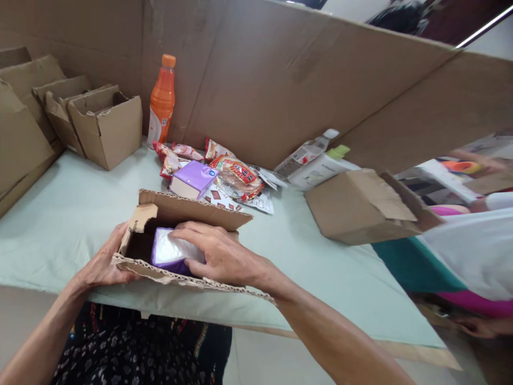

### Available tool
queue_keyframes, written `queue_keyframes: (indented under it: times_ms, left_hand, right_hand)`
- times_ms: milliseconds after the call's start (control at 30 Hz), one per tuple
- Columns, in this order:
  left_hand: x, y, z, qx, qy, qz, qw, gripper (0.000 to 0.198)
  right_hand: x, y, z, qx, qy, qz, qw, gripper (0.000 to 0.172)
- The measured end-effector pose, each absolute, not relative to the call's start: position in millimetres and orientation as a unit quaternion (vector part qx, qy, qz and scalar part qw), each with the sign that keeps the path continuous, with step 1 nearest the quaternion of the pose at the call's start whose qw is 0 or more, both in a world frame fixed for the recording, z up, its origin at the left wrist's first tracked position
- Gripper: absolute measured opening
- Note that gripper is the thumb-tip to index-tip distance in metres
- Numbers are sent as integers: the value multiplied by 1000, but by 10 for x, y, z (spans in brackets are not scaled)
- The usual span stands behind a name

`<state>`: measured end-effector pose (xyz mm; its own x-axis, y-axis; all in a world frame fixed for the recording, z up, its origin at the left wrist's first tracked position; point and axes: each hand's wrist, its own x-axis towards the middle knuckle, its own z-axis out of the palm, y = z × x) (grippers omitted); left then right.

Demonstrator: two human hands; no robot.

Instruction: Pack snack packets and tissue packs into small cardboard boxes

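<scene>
An open cardboard box (192,206) stands at the near edge of the table in front of me. My left hand (110,262) grips the box's left end, fingers around its side. Inside the box lies a purple and white tissue pack (170,248). My right hand (218,251) reaches into the box and holds the pack's right part between thumb and fingers. Just behind the box, a second purple tissue pack (194,179) rests against several snack packets (238,179).
An orange drink bottle (161,104) stands by the cardboard wall (256,80). Several open boxes (116,128) are at the left. A clear bottle (304,152), a white bottle (318,171) with a green cap, and another box (356,206) are to the right. Another person (476,251) is at far right.
</scene>
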<state>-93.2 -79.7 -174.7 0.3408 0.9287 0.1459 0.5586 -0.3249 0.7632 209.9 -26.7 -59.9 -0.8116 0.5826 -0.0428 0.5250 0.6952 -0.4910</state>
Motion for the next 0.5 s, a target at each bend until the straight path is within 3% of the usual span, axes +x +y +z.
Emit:
queue_keyframes:
  times_ms: [167, 367, 500]
  left_hand:
    - [-927, -777, -1811, 771, 474, 318, 283, 102]
    - [-955, -774, -1867, 774, 461, 328, 285, 102]
    - [-960, -775, -1860, 772, 474, 312, 288, 100]
  right_hand:
    - [2119, -250, -614, -306, -908, 271, 88, 43]
    - [2058, -260, -526, -329, -896, 297, 13, 57]
    - [2042, -274, -579, -329, -898, 292, 30, 57]
